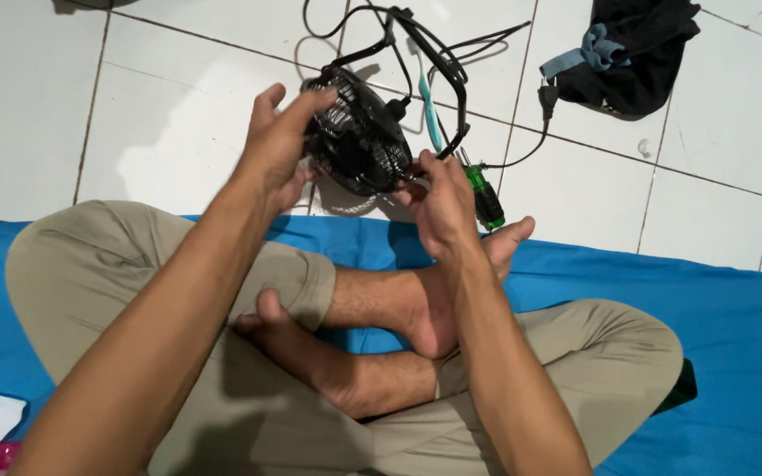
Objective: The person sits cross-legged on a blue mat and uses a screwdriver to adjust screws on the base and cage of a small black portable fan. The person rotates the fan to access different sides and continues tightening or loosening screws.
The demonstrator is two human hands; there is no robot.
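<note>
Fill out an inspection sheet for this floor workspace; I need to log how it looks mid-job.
Surface: white tiled floor, with a blue mat under the seated person.
Job's things: small black fan, held off the floor; green-handled screwdriver beside it.
Clutter: dark cloth bundle; light blue toothbrush.
Hands: left hand on the fan's left rim; right hand, fingers at its lower right edge.
Cables: black cord with plug, loose across the tiles.
Surroundings: nothing seen.

A small fan (pixel 359 132) sits between the left hand (pixel 277 145) and right hand (pixel 441 201), above crossed legs; a screwdriver (pixel 485 196) lies right, bundled cloth (pixel 632 48) beyond.
</note>
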